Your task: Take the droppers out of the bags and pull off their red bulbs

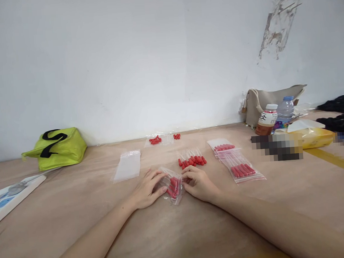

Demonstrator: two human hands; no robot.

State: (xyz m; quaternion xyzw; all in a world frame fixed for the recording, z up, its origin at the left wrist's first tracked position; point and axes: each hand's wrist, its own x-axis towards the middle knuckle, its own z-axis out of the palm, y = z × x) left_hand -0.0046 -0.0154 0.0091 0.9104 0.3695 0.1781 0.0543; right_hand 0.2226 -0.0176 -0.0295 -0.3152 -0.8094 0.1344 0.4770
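A small clear zip bag (172, 188) lies in front of me, with several red-bulbed droppers inside it. My left hand (149, 188) grips its left side, thumb and fingers curved over the plastic. At the bag's right edge, my right hand (199, 183) pinches the film between thumb and fingers. Just beyond sits a loose pile of droppers (192, 160), clear stems pointing away and red bulbs toward me. Filled bags of droppers (242, 167) overlap to the right. On the left is a stack of flat clear bags (128, 165).
More droppers (155, 140) lie on plastic by the wall. A green bag (61, 146) and a power strip (16, 197) are at left. To the right stand a brown-drink bottle (267, 120), a clear bottle (285, 108), a beige bag (251, 111) and a yellow tissue pack (318, 136).
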